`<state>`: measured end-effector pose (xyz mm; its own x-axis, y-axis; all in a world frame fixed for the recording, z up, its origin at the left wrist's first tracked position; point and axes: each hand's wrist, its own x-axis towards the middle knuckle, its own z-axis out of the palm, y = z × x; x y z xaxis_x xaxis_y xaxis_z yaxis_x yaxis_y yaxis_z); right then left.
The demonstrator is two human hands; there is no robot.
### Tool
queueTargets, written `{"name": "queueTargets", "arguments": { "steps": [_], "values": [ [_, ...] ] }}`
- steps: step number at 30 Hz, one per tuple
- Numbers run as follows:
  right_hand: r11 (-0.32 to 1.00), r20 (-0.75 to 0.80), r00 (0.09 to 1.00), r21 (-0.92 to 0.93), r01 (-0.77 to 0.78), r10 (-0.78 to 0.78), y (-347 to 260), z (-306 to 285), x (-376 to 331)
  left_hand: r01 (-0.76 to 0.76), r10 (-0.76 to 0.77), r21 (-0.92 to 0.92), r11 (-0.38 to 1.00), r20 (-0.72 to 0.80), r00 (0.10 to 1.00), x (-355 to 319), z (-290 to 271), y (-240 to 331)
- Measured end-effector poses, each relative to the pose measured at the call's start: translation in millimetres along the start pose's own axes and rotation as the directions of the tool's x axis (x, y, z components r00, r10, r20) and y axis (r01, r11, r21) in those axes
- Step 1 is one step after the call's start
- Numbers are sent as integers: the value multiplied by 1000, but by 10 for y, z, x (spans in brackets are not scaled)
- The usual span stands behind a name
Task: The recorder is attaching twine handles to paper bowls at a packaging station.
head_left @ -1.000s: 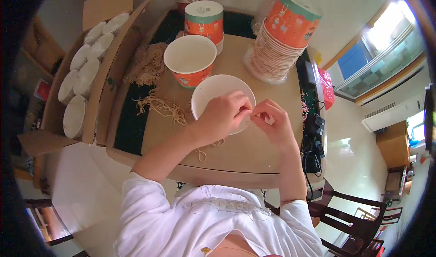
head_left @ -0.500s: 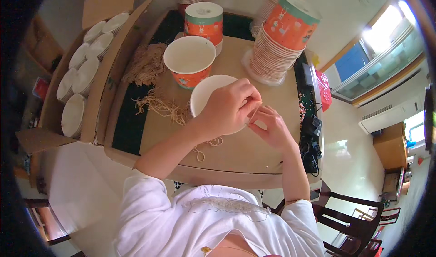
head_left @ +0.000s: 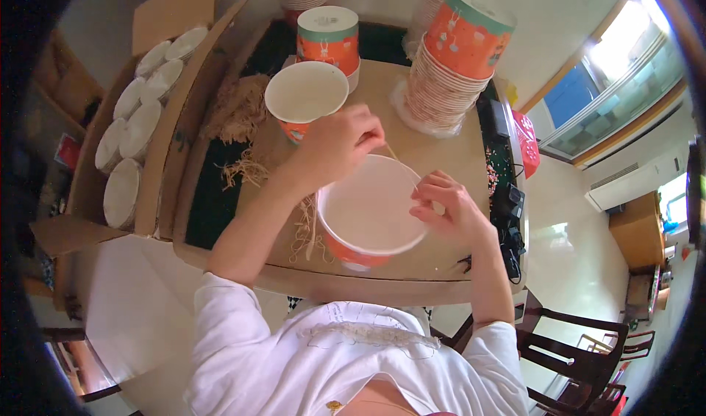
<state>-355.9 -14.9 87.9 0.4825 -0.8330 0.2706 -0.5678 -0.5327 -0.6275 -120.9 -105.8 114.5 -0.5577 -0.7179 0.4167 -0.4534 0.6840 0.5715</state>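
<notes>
In front of me is a paper bucket (head_left: 373, 204) with a white inside and an orange outer wall, tilted so that its mouth faces up toward me. Above its far rim my left hand (head_left: 340, 142) is closed in a pinch on a thin tan string (head_left: 392, 151). That string runs down to the right rim, where my right hand (head_left: 450, 204) pinches its other stretch beside the rim. Whether the string is fixed to the bucket is hidden by the fingers. Just beyond my left hand stands another open orange bucket (head_left: 307, 92).
Loose tan strings (head_left: 241, 107) lie in a bundle at the left of the table. An open carton (head_left: 165, 159) holds several white stacks. Upturned orange buckets (head_left: 328, 37) and a tall bucket stack (head_left: 445, 85) stand at the back. Black cables (head_left: 511, 250) line the right edge.
My left hand has moved up and left, away from my right hand, drawing the string out between them. The bucket has shifted right and nearer, and its outer wall now shows.
</notes>
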Motion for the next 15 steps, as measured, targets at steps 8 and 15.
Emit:
{"name": "queueTargets", "arguments": {
  "steps": [8, 15],
  "values": [
    [945, 150, 987, -313, 94, -49, 572, -331, 284, -15, 68, -158, 987, 335, 940, -217, 350, -327],
    [717, 216, 951, -626, 307, -219, 1027, -352, 737, 324, -201, -345, 881, 347, 916, -291, 652, -17]
  ]
}}
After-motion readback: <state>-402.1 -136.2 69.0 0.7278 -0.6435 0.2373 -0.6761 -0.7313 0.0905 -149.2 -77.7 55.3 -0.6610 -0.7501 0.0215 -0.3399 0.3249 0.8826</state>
